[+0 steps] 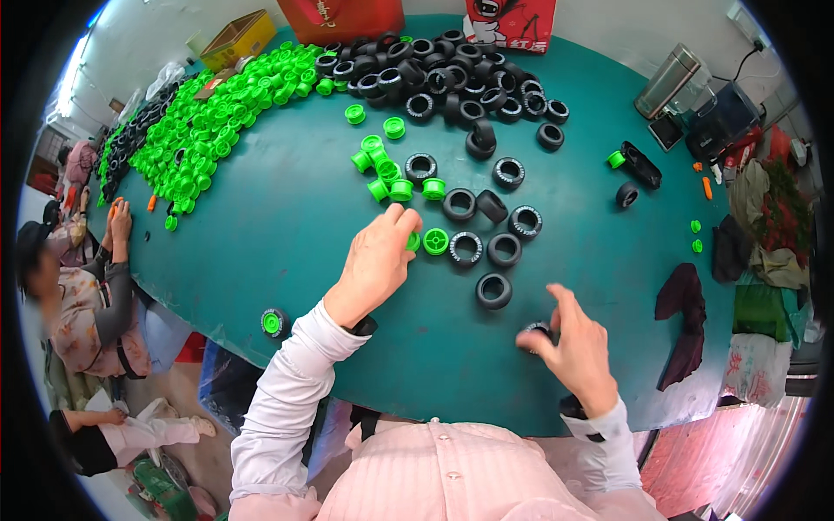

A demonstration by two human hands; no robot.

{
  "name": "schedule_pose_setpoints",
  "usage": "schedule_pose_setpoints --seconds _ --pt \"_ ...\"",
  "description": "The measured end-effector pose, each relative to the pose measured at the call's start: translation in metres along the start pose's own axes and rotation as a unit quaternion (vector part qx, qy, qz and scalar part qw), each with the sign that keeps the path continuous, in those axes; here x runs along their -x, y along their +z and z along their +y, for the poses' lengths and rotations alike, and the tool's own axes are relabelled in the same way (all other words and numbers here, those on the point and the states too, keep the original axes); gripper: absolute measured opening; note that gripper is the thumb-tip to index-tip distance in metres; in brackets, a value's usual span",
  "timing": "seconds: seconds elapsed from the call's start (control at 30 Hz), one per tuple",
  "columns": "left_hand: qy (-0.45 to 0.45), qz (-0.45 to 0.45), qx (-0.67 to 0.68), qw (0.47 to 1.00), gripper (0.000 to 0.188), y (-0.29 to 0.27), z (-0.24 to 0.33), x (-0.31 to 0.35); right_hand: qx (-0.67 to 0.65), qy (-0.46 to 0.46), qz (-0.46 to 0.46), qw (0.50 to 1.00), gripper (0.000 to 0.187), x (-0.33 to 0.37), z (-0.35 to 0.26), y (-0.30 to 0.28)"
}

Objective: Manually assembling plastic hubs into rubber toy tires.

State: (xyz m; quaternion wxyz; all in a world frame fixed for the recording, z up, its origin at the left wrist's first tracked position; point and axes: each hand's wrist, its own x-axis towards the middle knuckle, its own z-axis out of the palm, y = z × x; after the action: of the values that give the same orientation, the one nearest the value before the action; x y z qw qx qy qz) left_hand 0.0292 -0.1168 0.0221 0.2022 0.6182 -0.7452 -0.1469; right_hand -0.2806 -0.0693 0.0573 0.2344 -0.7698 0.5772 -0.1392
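Note:
My left hand (pixel 375 260) reaches over the green table with its fingers closed on a green toy wheel rim (pixel 414 241), mostly hidden by the fingertips. Just right of it lies another green rim (pixel 436 241), followed by a black rubber tyre (pixel 466 249). My right hand (pixel 575 347) is held with thumb and fingers apart. Beside its thumb is a black tyre (pixel 535 330), partly covered by the hand. Several loose tyres, one of them nearest me (pixel 493 291), lie between my hands. At the left, a finished wheel (pixel 274 323) has a green rim inside a black tyre.
Far back are a heap of green rims (pixel 217 122) and a pile of black tyres (pixel 434 69). A dark cloth (pixel 682 321) lies at the right edge, near a steel flask (pixel 667 80) and a black container (pixel 725 117). Another person (pixel 95 304) works at the left.

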Motion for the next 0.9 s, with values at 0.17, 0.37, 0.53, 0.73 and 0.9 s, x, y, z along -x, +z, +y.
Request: schedule_pose_setpoints --seconds 0.17,0.37,0.53,0.73,0.9 --pt "-0.035 -0.046 0.042 0.997 0.045 -0.004 0.009 0.037 0.042 -0.054 -0.081 0.994 0.054 0.006 0.018 0.011" --pt "-0.028 -0.061 0.091 0.994 0.045 -0.002 0.027 0.070 0.002 -0.120 -0.023 0.993 0.054 -0.021 -0.006 0.046" --pt "-0.164 -0.061 0.342 0.923 0.044 0.002 0.027 0.086 -0.005 -0.128 0.006 0.992 0.057 -0.023 -0.044 0.042" --pt "-0.227 -0.112 0.673 0.695 0.041 0.004 0.041 0.091 -0.143 -0.180 0.000 0.973 0.050 -0.013 -0.057 0.067" --pt "-0.122 -0.039 0.280 0.952 0.053 0.002 0.071 0.072 -0.285 -0.012 0.068 0.956 0.032 -0.017 -0.021 0.042"
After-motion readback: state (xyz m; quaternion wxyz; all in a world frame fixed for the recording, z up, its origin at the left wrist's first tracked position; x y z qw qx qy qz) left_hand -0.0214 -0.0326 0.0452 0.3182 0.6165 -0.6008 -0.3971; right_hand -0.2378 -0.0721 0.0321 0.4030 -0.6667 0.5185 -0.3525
